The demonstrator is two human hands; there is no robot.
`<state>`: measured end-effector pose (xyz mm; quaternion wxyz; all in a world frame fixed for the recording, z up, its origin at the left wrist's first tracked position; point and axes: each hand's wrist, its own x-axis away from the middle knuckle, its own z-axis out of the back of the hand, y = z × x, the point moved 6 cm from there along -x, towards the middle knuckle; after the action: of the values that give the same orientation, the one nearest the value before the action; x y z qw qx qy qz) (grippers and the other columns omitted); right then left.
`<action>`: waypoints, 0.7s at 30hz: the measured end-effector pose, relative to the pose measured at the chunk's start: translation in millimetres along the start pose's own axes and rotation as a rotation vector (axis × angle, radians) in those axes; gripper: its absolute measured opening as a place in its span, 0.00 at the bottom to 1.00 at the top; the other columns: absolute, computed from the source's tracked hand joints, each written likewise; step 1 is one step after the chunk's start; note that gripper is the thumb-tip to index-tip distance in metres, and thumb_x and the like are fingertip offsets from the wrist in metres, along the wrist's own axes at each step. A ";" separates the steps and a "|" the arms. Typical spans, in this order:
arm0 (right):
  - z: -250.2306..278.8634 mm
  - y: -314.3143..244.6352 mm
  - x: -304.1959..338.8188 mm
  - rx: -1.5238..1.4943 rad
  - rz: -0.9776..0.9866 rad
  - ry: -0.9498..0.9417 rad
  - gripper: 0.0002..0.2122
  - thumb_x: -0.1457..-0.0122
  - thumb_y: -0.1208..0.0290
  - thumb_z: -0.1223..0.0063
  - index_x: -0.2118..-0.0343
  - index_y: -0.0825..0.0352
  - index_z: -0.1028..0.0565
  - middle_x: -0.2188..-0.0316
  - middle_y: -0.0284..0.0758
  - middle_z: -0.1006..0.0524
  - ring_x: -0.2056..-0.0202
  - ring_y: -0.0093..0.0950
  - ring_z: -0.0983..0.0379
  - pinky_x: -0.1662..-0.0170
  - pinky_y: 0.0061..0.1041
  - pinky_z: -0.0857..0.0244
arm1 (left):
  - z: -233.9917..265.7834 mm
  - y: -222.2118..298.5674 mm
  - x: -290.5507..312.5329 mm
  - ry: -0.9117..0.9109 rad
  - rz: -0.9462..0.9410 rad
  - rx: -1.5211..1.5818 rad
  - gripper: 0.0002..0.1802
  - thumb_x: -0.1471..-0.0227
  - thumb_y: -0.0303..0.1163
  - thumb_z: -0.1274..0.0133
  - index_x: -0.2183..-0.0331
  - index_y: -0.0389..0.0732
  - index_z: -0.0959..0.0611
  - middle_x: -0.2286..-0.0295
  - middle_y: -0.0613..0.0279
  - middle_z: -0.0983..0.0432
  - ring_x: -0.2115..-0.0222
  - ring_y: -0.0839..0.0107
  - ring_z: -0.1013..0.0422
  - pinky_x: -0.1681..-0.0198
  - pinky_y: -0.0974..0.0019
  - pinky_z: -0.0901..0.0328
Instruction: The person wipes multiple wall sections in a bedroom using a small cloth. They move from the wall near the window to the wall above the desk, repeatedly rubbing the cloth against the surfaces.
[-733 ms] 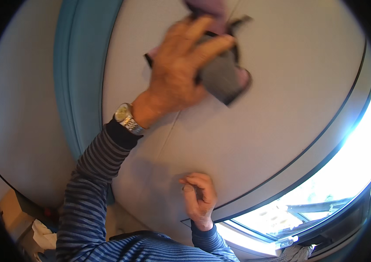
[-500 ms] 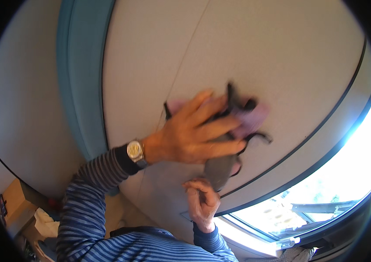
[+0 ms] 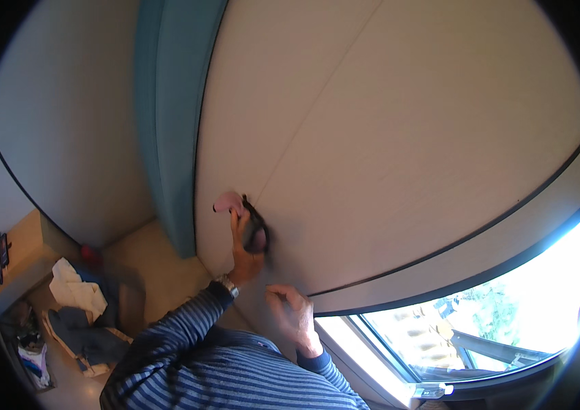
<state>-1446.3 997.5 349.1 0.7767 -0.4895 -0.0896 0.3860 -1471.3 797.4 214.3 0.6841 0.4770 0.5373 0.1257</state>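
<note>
My left hand (image 3: 243,261), a watch (image 3: 227,283) on its wrist, is closed on a small pink and black strappy item (image 3: 228,201). Its exact kind does not show. Part of the pink lies above my fingers, and black straps curve down the right side of my hand. The item is at the lower left of a large pale surface (image 3: 385,171). My right hand (image 3: 293,313) is apart from it, lower and to the right, with fingers curled in and nothing visible in them.
A teal padded strip (image 3: 174,123) borders the pale surface on the left. At lower right is a bright window (image 3: 508,314), with a clear bottle (image 3: 430,390) on its ledge. Cream cloth (image 3: 75,287), dark clothing (image 3: 85,335) and a wooden box-like piece (image 3: 20,256) are at lower left.
My left hand has pulled back toward me and leftward with the pink and black item, which was spread under its fingers before. My right hand has shifted slightly left. The view has swung.
</note>
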 end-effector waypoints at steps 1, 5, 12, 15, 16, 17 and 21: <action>0.6 2.1 3.6 0.011 -0.028 -0.007 0.09 0.32 0.78 0.37 0.51 0.68 0.17 0.61 0.43 0.14 0.61 0.32 0.15 0.57 0.32 0.22 | -2.0 -10.3 -6.4 0.067 0.032 -0.034 0.37 0.33 0.27 0.42 0.29 0.29 0.35 0.26 0.31 0.52 0.25 0.40 0.50 0.24 0.50 0.50; 6.7 -3.7 13.1 -0.005 0.001 0.025 0.08 0.33 0.79 0.36 0.52 0.69 0.17 0.61 0.44 0.13 0.60 0.33 0.14 0.55 0.32 0.22 | 5.2 -33.5 -42.7 0.186 0.257 0.059 0.30 0.25 0.28 0.51 0.29 0.28 0.36 0.28 0.38 0.42 0.24 0.48 0.49 0.23 0.54 0.53; 5.6 -16.7 2.1 -0.028 0.049 0.076 0.07 0.33 0.80 0.36 0.53 0.69 0.17 0.60 0.43 0.13 0.60 0.33 0.14 0.55 0.31 0.22 | -5.3 115.4 -151.3 0.119 -0.231 0.113 0.42 0.42 0.34 0.31 0.31 0.36 0.27 0.27 0.37 0.44 0.26 0.40 0.44 0.26 0.44 0.44; -0.6 -20.1 -8.4 -0.032 0.081 0.064 0.07 0.33 0.80 0.37 0.54 0.69 0.17 0.60 0.42 0.13 0.60 0.33 0.14 0.55 0.30 0.22 | -18.2 195.4 -180.2 0.025 -0.647 -0.009 0.41 0.48 0.41 0.25 0.34 0.44 0.20 0.28 0.39 0.41 0.27 0.34 0.43 0.26 0.32 0.46; -2.7 -21.2 -11.8 -0.022 0.086 0.063 0.07 0.32 0.80 0.37 0.54 0.69 0.17 0.60 0.42 0.13 0.60 0.33 0.14 0.55 0.30 0.22 | -24.0 215.4 -186.7 0.009 -0.762 -0.024 0.40 0.48 0.44 0.25 0.36 0.46 0.18 0.29 0.39 0.39 0.28 0.34 0.43 0.26 0.30 0.46; -4.5 -22.5 -14.1 -0.008 0.091 0.064 0.07 0.32 0.80 0.37 0.54 0.69 0.17 0.60 0.42 0.13 0.60 0.33 0.14 0.55 0.30 0.22 | -31.3 233.5 -191.9 0.031 -0.880 -0.039 0.41 0.48 0.48 0.24 0.36 0.46 0.17 0.30 0.38 0.37 0.28 0.35 0.42 0.26 0.32 0.46; -7.1 -27.2 -21.1 -0.026 0.092 0.087 0.06 0.32 0.80 0.37 0.53 0.69 0.17 0.61 0.42 0.13 0.60 0.33 0.14 0.55 0.30 0.21 | -26.1 253.9 -222.1 0.033 -1.023 0.003 0.40 0.48 0.50 0.25 0.36 0.55 0.18 0.29 0.42 0.37 0.28 0.36 0.41 0.26 0.26 0.48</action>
<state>-1443.2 972.0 373.1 0.7550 -0.5196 -0.0381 0.3982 -1494.0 789.3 551.7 0.6488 0.1520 0.7129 -0.2185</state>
